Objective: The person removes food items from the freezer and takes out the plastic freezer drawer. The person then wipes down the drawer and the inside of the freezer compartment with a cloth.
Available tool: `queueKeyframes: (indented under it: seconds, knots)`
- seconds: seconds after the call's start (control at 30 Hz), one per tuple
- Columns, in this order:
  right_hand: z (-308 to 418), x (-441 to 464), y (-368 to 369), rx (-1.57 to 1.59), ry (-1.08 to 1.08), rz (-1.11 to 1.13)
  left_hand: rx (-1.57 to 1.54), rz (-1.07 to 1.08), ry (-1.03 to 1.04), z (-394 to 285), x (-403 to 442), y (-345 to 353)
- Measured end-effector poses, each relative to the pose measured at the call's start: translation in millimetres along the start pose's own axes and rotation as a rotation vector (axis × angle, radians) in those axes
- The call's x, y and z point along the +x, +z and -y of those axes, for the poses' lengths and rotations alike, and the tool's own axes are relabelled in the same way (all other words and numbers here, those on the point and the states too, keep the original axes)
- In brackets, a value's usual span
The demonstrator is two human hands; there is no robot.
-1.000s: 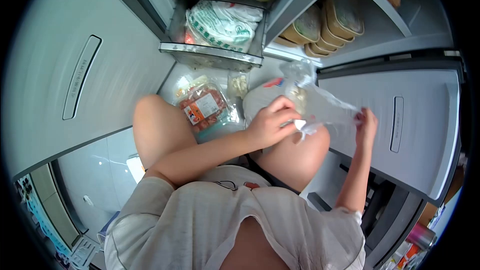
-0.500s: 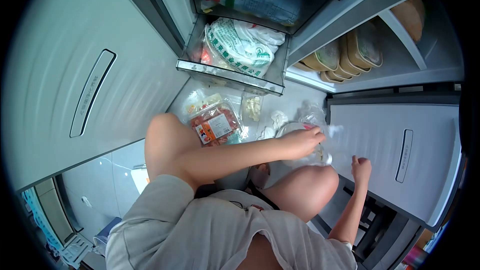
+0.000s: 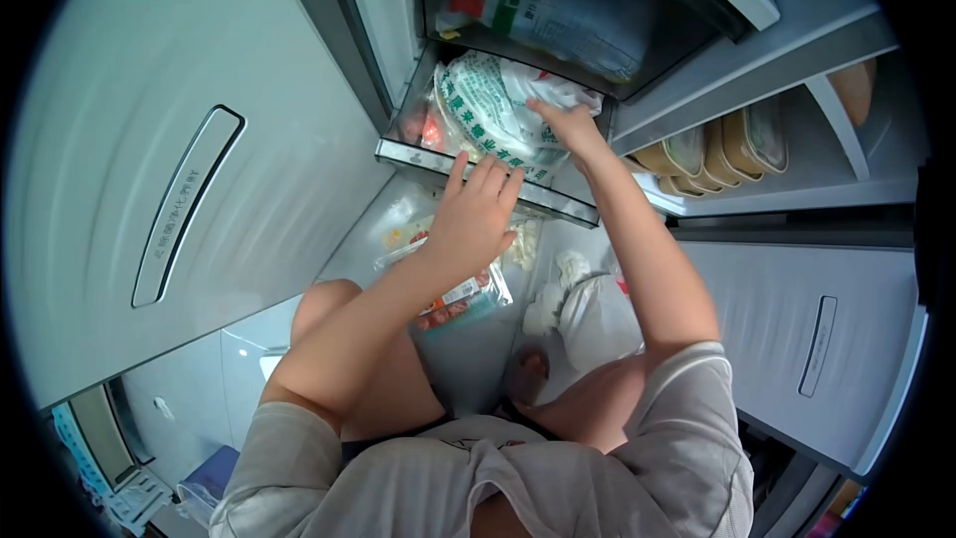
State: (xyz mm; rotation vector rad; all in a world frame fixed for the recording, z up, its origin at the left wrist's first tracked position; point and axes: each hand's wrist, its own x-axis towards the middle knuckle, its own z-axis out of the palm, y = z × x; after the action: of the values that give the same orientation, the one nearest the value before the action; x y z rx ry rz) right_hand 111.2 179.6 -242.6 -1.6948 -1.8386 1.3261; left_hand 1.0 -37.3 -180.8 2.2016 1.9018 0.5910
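Note:
My left hand point(image 3: 473, 214) is at the front edge of the pulled-out freezer drawer point(image 3: 418, 155), fingers spread and nothing held. Over the right part of that drawer reaches my right hand point(image 3: 568, 128), fingers apart, at the white bag with green print point(image 3: 483, 105); whether it touches the bag is unclear. The bag fills much of the drawer, beside something orange-red in clear plastic point(image 3: 431, 132). Below my left hand a clear pack of red meat point(image 3: 460, 307) lies partly hidden by my forearm. A bag of pale pieces point(image 3: 523, 242) is just right of that hand.
A white plastic bag point(image 3: 600, 324) stands on the floor by my right knee. Above is a dark closed drawer point(image 3: 568, 15). Brown lidded containers point(image 3: 742, 144) line the right shelf. Large door panels flank me, left point(image 3: 110, 169) and right point(image 3: 767, 319).
Both hands have moved up to the open drawer. The clear film bag they held stretched a second ago is out of them. The view has shifted, so the fridge appears lower and further right.

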Motion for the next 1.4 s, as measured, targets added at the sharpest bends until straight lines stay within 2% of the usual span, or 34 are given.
queueKeyframes:
  seconds: [0.1, 0.23, 0.3, 0.37, 0.4, 0.5, 0.57, 0.6, 0.7, 0.73, 0.83, 0.87, 0.93, 1.03, 1.1, 1.2, 1.23, 1.3, 1.37, 1.4]
  knots:
    - [39, 13, 25, -0.274, 0.139, -0.282, 0.011, -0.008, -0.008, -2, -2, -2]
    - [51, 10, 29, -0.332, 0.148, -0.468, 0.018, 0.007, 0.001, 0, -4, 1]
    - [10, 57, 16, -0.327, -0.138, -0.308, 0.013, 0.012, 0.01, 2, -5, 3]
    - [-4, 51, 17, -0.238, -0.286, -0.393, 0.011, 0.0, 0.021, 3, -4, 4]
    - [6, 32, 18, -0.295, -0.318, -0.401, 0.019, 0.003, 0.02, 3, -4, 4]
    - [10, -4, 3, -0.213, -0.459, -0.022, 0.019, 0.006, 0.028, 2, -2, 5]
    - [8, -31, -4, -0.284, -0.625, 0.058, -0.002, 0.0, 0.041, 5, -2, 5]
    - [21, -56, -9, -0.241, -0.635, 0.15, -0.014, -0.031, 0.054, 6, -3, 4]
    - [31, -81, -16, -0.279, -0.705, 0.34, -0.321, -0.141, 0.006, 12, 0, -4]
    - [35, -84, -16, -0.287, -0.725, 0.38, -0.566, -0.235, -0.058, 16, 0, -11]
    - [63, -93, -16, -0.401, -0.953, 0.526, -0.45, -0.534, -0.234, 52, 0, -16]
    - [68, -91, -15, -0.448, -1.088, 0.481, -0.489, -0.619, -0.294, 61, 1, -16]
    - [81, -95, -20, -0.343, -1.098, 0.311, -0.565, -0.793, -0.412, 74, 6, -14]
    - [111, -116, -37, -0.096, -1.108, 0.038, -0.757, -0.884, -0.269, 72, 6, -9]
    - [122, -133, -45, -0.012, -1.068, -0.149, -0.685, -0.827, -0.243, 68, 8, -12]
    - [123, -139, -47, -0.024, -1.2, -0.385, -0.604, -0.775, -0.3, 69, 14, -12]
    - [124, -140, -44, 0.066, -1.121, -0.465, -0.562, -0.71, -0.321, 71, 13, -12]
    - [126, -138, -43, 0.078, -1.094, -0.489, -0.484, -0.579, -0.369, 72, 12, -8]
    - [130, -140, -48, -0.214, -1.365, -0.343, -0.413, -0.59, -0.415, 74, 13, -3]
    - [130, -147, -50, -0.25, -1.401, -0.457, -0.395, -0.635, -0.433, 73, 15, -3]
